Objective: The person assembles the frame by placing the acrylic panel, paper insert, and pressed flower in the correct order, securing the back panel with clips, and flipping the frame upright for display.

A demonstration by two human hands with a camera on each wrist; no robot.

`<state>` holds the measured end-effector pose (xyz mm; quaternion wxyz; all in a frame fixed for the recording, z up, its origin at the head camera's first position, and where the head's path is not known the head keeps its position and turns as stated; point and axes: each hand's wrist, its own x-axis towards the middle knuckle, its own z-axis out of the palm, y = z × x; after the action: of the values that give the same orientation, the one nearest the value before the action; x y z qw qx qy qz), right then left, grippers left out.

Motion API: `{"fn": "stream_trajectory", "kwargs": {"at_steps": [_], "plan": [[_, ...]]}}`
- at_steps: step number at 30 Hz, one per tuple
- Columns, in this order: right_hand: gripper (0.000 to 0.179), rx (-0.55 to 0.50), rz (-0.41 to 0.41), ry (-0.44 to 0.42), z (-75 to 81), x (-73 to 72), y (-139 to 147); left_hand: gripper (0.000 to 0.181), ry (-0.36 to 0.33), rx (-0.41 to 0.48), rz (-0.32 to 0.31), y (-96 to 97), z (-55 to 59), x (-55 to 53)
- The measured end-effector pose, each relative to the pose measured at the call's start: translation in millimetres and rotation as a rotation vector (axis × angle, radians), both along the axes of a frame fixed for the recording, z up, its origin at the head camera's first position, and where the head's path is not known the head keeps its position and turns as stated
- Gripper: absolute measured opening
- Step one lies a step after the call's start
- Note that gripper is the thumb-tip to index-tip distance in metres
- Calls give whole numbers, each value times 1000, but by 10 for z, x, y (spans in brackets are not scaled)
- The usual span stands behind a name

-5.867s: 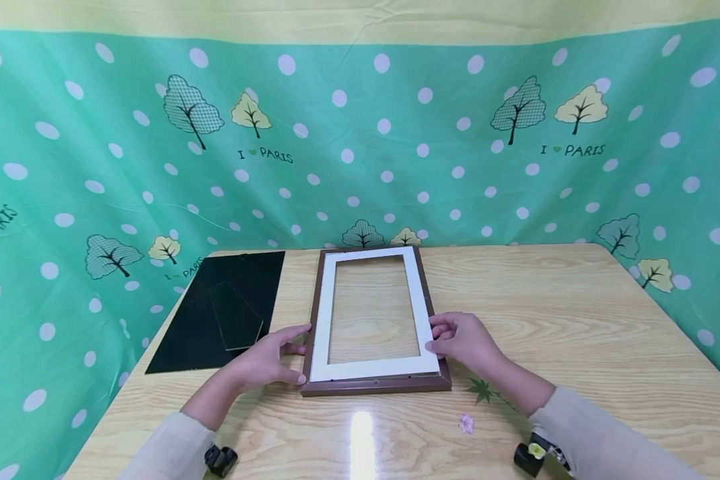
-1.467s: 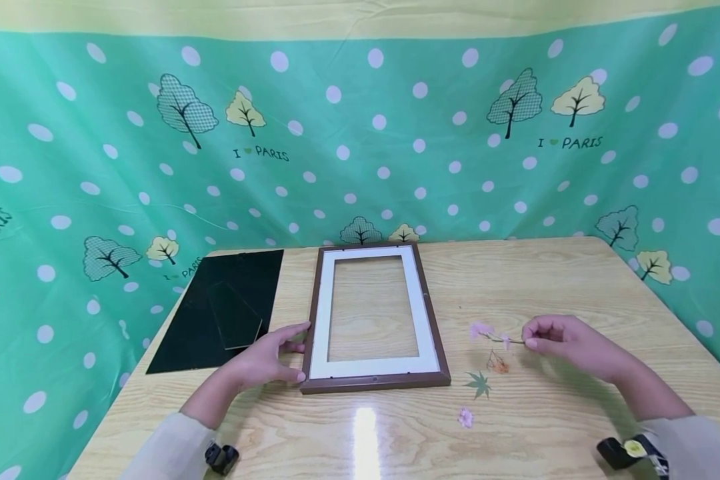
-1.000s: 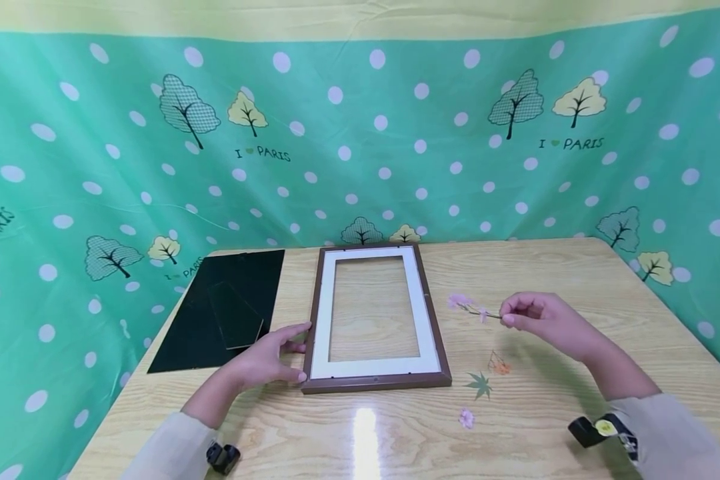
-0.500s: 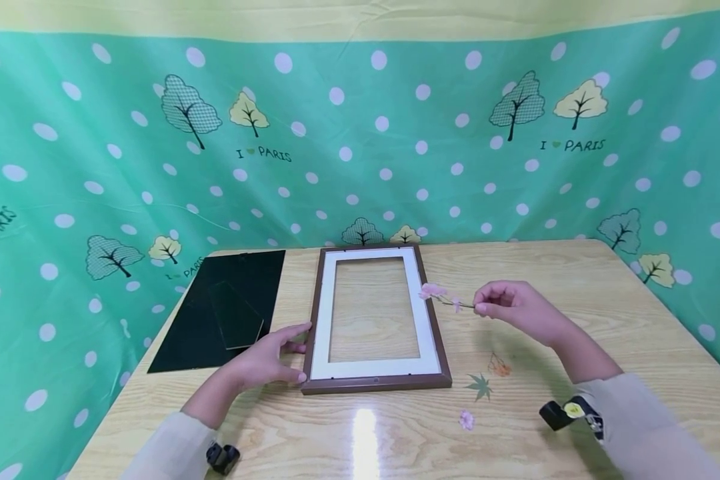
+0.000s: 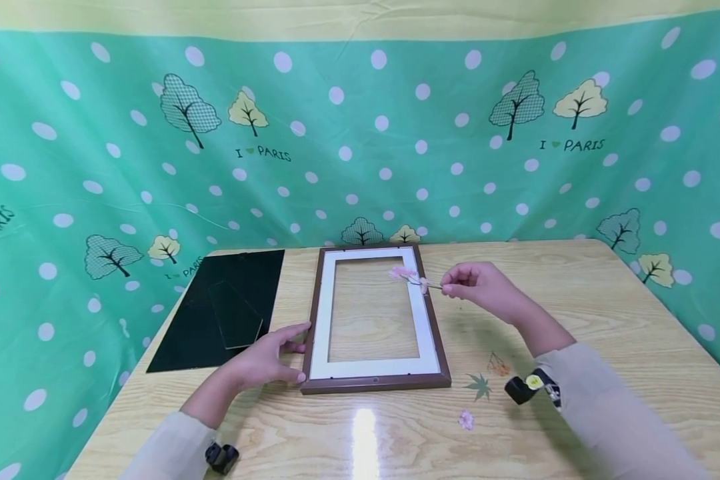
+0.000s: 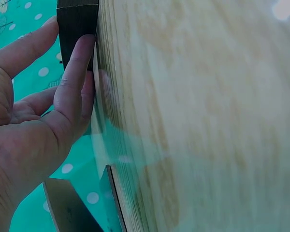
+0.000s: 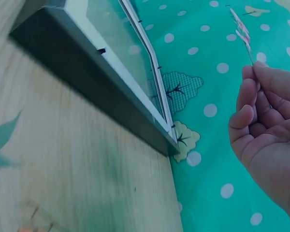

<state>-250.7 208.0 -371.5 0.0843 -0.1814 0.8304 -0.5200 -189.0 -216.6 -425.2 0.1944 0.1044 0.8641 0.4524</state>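
Observation:
A brown picture frame [image 5: 377,383] lies on the table with a white mat [image 5: 372,367] set inside its border. My left hand [image 5: 267,360] rests against the frame's left side, its fingers and thumb loosely extended along the edge. Between thumb and index finger, my right hand [image 5: 483,290] pinches the stem end of a pink flower sprig [image 5: 403,273]. The sprig points left and overlaps the mat's upper right side in the head view. In the right wrist view, the sprig [image 7: 244,35] stands up from the fingertips, raised beside the frame [image 7: 96,77].
A black backing board [image 5: 183,340] with a fold-out stand [image 5: 235,320] lies left of the frame. Right of the frame are an orange sprig [image 5: 501,368], a green leaf [image 5: 479,386] and a small purple flower [image 5: 465,419]. A dotted green cloth [image 5: 360,167] hangs behind the table.
The mat, held at its right edge earlier, now sits within the frame. My right hand has lifted the pink sprig off the table and carried it left over the frame. My left hand stays put.

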Motion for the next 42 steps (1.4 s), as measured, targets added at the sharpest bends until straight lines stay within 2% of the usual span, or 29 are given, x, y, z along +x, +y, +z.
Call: {"fn": "stream_trajectory", "kwargs": {"at_steps": [6,14,21,32,42], "plan": [[22,38,-25,-16,18,-202,-208,91,-3,-1,7,-3,6,-1],[19,31,-41,-88,-36,-443,-467,91,-3,4,-2,-10,-10,-4],[15,88,-22,-63,-146,-623,-639,92,-2,-1,-4,-11,-8,-9],[8,177,-31,-50,-238,-767,-822,91,1,-10,3,-10,10,4],[12,212,20,-29,-317,-829,-886,92,-10,-6,15,5,5,3]]}}
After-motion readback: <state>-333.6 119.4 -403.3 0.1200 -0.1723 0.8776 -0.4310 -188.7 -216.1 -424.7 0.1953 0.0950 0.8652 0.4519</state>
